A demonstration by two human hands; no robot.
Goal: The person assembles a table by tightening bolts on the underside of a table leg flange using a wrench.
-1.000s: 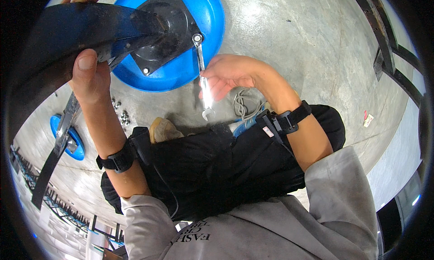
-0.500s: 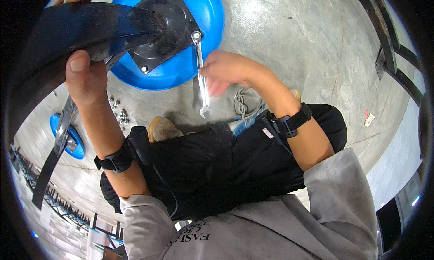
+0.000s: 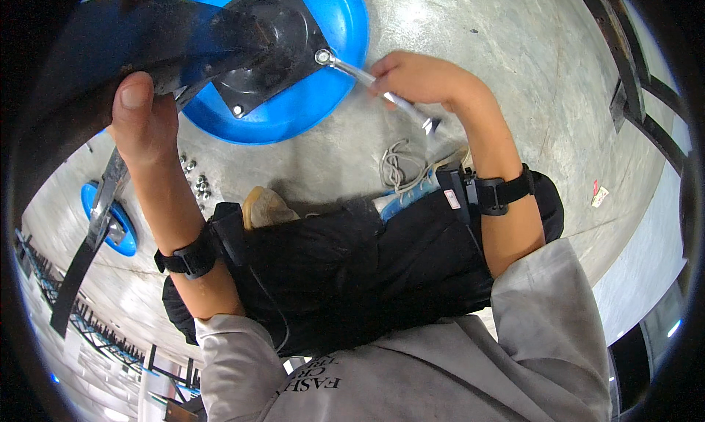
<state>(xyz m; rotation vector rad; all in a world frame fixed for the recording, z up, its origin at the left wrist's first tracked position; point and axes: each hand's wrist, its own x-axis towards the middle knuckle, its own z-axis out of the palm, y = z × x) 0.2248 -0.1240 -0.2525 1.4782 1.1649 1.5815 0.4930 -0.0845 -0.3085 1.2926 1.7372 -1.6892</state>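
Wrench on bolt, blade held steady.

My right hand [image 3: 415, 78] has its grip closed around the shaft of a silver wrench [image 3: 378, 90], whose ring end sits on a bolt [image 3: 322, 56] at the corner of a black plate [image 3: 270, 44]. The plate lies on a blue disc [image 3: 323, 99] resting on the concrete floor [image 3: 514, 62]. My left hand [image 3: 143, 117] has its grip clamped on the edge of a long dark blade [image 3: 139, 37] that runs out from the plate. Loose nuts [image 3: 197, 181] lie on the floor just beside my left forearm. A second blue disc [image 3: 110, 220] with its own blade sits well apart, to the left.
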